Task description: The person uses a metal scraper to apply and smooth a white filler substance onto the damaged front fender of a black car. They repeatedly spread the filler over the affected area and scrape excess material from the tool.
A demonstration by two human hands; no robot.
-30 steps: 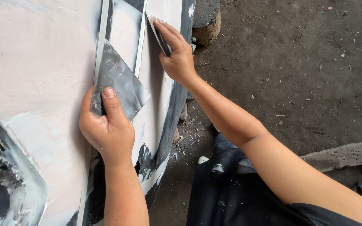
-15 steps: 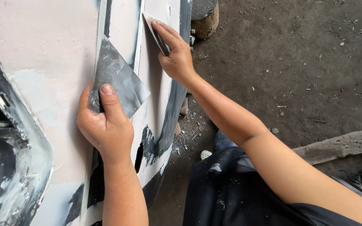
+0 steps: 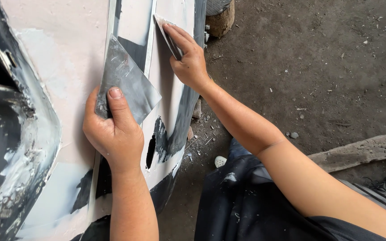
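While pressed against the putty-coated car panel (image 3: 68, 67) at centre left of the frame, left hand (image 3: 112, 134) pinches a grey metal sheet (image 3: 128, 82), thumb on top. Right hand (image 3: 190, 62), upper centre, grips a small scraper blade (image 3: 166, 33), edge touching the panel. Dirt floor (image 3: 313, 67), right.
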